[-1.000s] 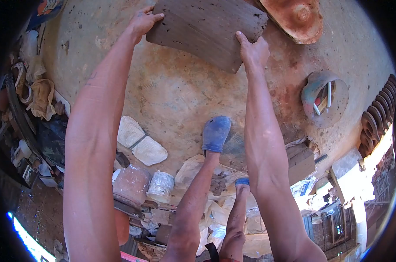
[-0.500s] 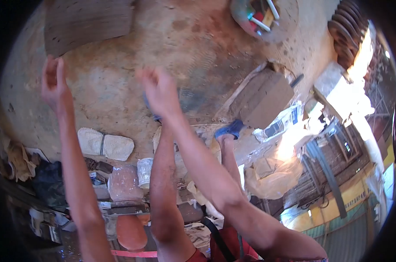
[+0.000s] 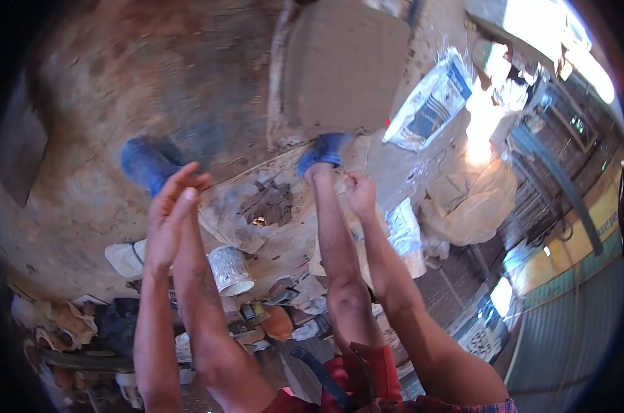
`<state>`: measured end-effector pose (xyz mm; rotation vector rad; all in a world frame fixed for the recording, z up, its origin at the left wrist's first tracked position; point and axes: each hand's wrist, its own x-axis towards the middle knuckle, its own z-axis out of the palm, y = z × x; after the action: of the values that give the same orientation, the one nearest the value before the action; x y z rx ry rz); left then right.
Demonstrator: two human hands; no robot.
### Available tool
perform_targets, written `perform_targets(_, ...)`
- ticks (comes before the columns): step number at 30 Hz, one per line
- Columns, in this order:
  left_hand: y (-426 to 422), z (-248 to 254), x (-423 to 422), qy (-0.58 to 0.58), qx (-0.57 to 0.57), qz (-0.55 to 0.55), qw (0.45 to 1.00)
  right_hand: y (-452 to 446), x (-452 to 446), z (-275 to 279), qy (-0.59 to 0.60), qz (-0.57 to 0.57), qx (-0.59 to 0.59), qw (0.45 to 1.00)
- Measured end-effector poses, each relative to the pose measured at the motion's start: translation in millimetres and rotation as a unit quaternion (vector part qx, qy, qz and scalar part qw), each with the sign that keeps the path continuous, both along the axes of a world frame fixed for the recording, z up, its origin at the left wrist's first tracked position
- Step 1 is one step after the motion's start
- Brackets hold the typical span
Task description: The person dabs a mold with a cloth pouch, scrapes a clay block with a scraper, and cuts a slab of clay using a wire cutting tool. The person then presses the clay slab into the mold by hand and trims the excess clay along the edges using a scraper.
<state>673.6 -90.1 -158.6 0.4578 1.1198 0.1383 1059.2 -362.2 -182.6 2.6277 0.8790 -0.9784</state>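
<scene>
My left hand (image 3: pixel 171 224) hangs in the air over my left leg, near the blue shoe (image 3: pixel 147 165) on that foot. Its fingers and thumb are stretched out, and nothing is in them. My right hand (image 3: pixel 360 196) is beside my right shin, just below the other blue shoe (image 3: pixel 326 151). Those fingers are curled in, with no object showing. Beyond my right foot lies a wide, flat brown slab (image 3: pixel 346 65) on a pale sheet. A printed white and blue sack (image 3: pixel 429 103) rests to the right of the slab.
A white-splashed bucket (image 3: pixel 231 270) stands by my left leg, near a folded pale cloth (image 3: pixel 125 260). A crumpled tan plastic sheet (image 3: pixel 470 199) lies on the right. Another dark flat slab (image 3: pixel 19 141) is at the far left. Pots and clutter line the lower left.
The view has moved toward the brown slab, which now looks larger and nearer. My left hand has come in beside my leg; my right hand has swung to the right, beside my right shin.
</scene>
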Motion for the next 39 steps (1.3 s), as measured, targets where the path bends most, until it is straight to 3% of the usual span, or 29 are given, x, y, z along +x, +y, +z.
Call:
perform_targets(3, -9.9, -5.4, 26.1, 0.084, -0.002, -0.077, 0.994, -50.6, 82.3, -17.9, -0.032, -0.049, -0.042, 0.997)
perform_targets(5, -32.7, -12.0, 41.4, 0.106, 0.008, -0.115, 0.988, -71.7, 127.4, -46.3, -0.086, 0.024, 0.023, 0.996)
perform_targets(12, -111.7, 15.1, 122.4, 0.180, -0.025, -0.215, 0.960, -36.5, 226.6, -144.4, -0.127, -0.138, 0.063, 0.980)
perform_targets(14, -127.8, 31.5, 142.5, 0.201, -0.053, -0.225, 0.952, -37.7, 228.4, -146.5, -0.137, 0.081, 0.160, 0.974)
perform_targets(15, -140.9, 34.0, 148.3, 0.199, -0.079, -0.208, 0.954, -40.4, 230.5, -152.5, -0.129, 0.075, 0.166, 0.975)
perform_targets(17, -164.0, 37.7, 166.7, 0.207, -0.100, -0.183, 0.956, -45.1, 240.3, -155.7, 0.005, -0.036, 0.089, 0.995)
perform_targets(22, -178.9, 47.2, 204.9, 0.155, -0.157, -0.165, 0.961, -42.1, 245.6, -160.5, 0.041, -0.049, 0.032, 0.997)
perform_targets(24, -164.8, 46.4, 218.7, 0.157, -0.149, -0.176, 0.960, -40.2, 240.0, -164.5, 0.004, -0.081, -0.040, 0.996)
perform_targets(28, -137.3, 40.9, 222.8, 0.147, -0.119, -0.181, 0.965, -52.3, 236.7, -156.7, -0.071, -0.167, -0.074, 0.981)
perform_targets(31, -121.0, 45.1, 225.5, 0.128, -0.112, -0.141, 0.975, -32.3, 228.3, -121.6, -0.207, -0.210, 0.025, 0.955)
perform_targets(33, -117.0, 49.6, 223.4, 0.126, -0.117, -0.100, 0.980, 9.7, 222.8, -81.6, -0.209, -0.213, 0.126, 0.946)
perform_targets(36, -109.8, 53.2, 211.8, 0.100, -0.016, -0.154, 0.983, 128.2, 182.6, -28.1, -0.082, -0.240, 0.327, 0.910)
perform_targets(38, -86.3, 61.7, 211.8, 0.104, 0.031, -0.169, 0.980, 229.8, 128.2, -1.6, 0.003, -0.198, 0.436, 0.878)
perform_targets(39, -73.5, 66.0, 210.0, 0.099, 0.003, -0.190, 0.977, 281.9, 96.2, 9.1, 0.031, -0.145, 0.439, 0.886)
